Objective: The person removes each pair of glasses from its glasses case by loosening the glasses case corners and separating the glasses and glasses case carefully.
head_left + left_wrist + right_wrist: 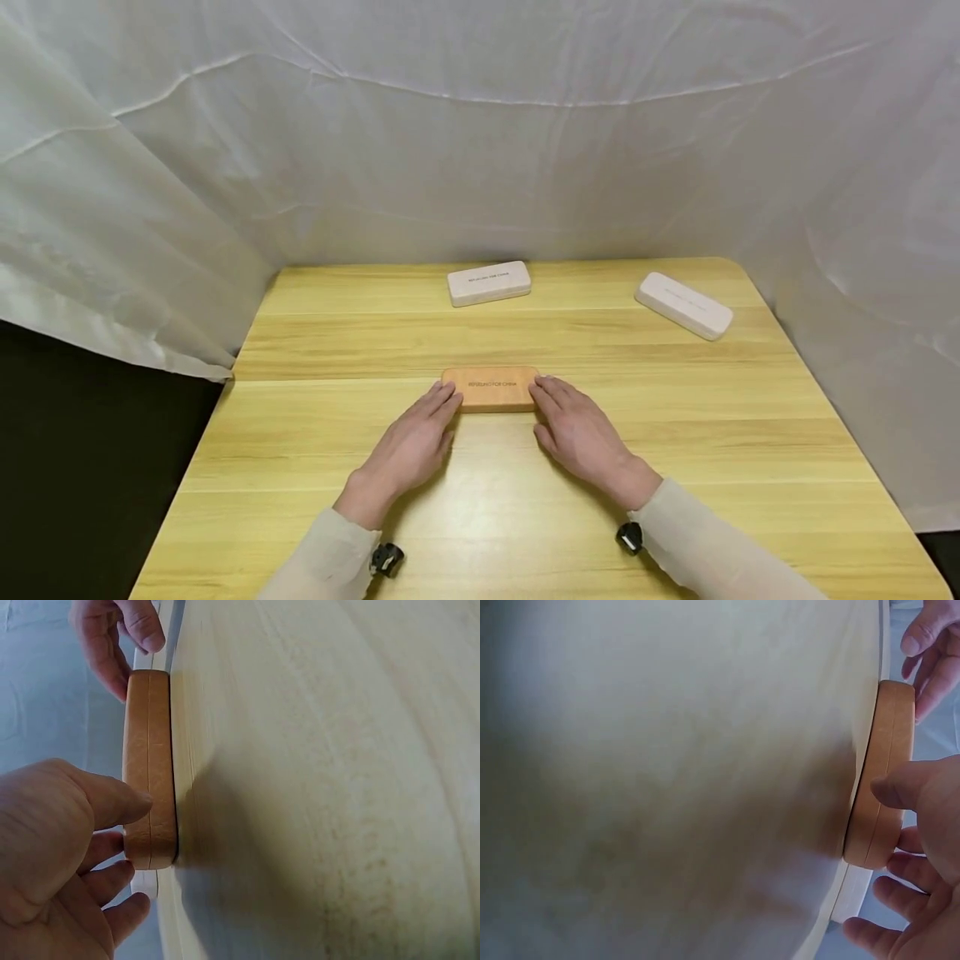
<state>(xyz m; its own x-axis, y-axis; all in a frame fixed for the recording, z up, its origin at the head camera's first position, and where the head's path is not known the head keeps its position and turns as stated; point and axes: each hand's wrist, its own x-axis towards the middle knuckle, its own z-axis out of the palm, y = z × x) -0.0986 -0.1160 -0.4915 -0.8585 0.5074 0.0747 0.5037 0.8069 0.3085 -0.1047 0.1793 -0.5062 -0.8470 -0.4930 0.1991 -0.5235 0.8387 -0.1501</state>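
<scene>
My left hand [408,450] and right hand [581,433] bracket the tan case [491,388] mid-table, fingers relaxed, touching its ends. It is closed and unlifted; two white cases [489,282] lie untouched along the far edge.

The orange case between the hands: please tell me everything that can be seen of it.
The orange case is a flat oblong with rounded corners, matte, with a small line of print on its lid. A seam runs around its side, and it looks closed. It lies flat on the wooden table, near the middle. The left hand and right hand touch its two short ends with their fingertips.
</scene>
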